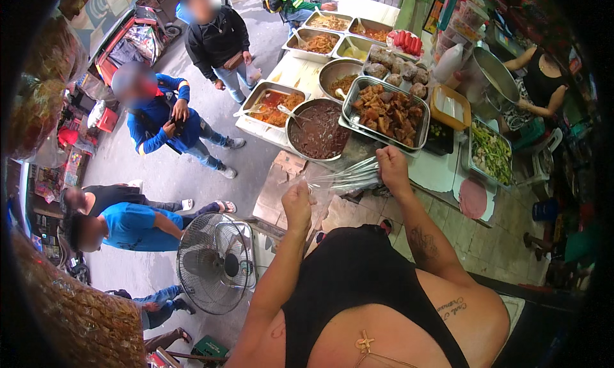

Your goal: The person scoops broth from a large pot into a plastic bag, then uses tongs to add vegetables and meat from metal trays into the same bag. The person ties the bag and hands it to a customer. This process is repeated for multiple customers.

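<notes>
A clear plastic bag [343, 176] with shiny, silvery streaks is stretched between my hands; whether those streaks are folds or contents I cannot tell. My left hand [298, 202] grips its gathered left end. The wider right end is held by my right hand [393, 169], close to the front edge of the food counter. Just beyond the bag stand a round metal basin of dark brown stew [319, 133] with a spoon in it and a steel tray piled with browned meat chunks [391, 111].
Several food trays [319, 44] fill the counter's far part. Green vegetables [490, 152] lie in a tray at right. A caged electric fan [216, 263] stands at lower left. People, one in a blue jacket [165, 113], stand in the street. Another person [542, 80] is beside a large pot [491, 77].
</notes>
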A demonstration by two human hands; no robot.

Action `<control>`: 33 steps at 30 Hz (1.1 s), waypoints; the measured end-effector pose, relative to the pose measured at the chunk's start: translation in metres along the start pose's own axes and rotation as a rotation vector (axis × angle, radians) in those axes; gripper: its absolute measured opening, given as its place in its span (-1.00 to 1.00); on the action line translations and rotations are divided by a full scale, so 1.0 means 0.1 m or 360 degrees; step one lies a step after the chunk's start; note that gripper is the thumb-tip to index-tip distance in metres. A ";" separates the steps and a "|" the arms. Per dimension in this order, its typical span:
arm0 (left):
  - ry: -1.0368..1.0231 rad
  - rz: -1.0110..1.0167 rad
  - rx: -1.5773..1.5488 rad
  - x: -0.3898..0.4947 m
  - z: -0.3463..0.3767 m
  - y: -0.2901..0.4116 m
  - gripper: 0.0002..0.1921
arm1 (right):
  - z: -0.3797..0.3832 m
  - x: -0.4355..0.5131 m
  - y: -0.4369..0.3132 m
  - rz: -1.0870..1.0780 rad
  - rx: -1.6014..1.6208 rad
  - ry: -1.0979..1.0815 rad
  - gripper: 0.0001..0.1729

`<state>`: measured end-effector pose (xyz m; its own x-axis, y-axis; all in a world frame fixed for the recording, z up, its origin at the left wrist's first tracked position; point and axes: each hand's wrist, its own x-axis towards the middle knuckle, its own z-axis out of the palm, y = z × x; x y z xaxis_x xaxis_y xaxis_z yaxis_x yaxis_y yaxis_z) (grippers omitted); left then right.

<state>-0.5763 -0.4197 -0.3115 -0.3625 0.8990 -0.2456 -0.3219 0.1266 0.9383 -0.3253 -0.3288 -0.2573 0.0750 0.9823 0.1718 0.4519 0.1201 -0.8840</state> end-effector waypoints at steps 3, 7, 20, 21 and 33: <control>0.0074 0.0107 0.0198 -0.04 0.03 0.01 -0.88 | 0.11 0.01 -0.19 -0.0942 -0.0625 0.0245 -0.67; -0.0181 -0.0301 -0.0364 -0.22 0.14 0.08 -0.89 | 0.48 -0.41 -0.44 -0.0643 -0.0352 -0.0856 -0.64; -0.0047 -0.0720 -0.0639 -0.26 -0.39 0.08 -0.91 | 0.93 -0.59 -0.26 0.0881 0.1614 -0.1355 -0.91; -0.0066 -0.0670 -0.0745 -0.23 -0.39 0.06 -0.91 | 1.00 -0.59 -0.24 0.0719 0.1239 -0.1335 -0.90; 0.0206 -0.0672 -0.1000 0.29 -0.54 -0.27 -0.90 | 1.52 -0.29 0.19 0.0696 0.0829 -0.1335 -0.91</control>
<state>-0.6250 -0.4197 -0.3566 -0.1857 0.7662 -0.6152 -0.8785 0.1511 0.4533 -0.4543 -0.3328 -0.3448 -0.5843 0.7165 -0.3811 0.0849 -0.4131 -0.9067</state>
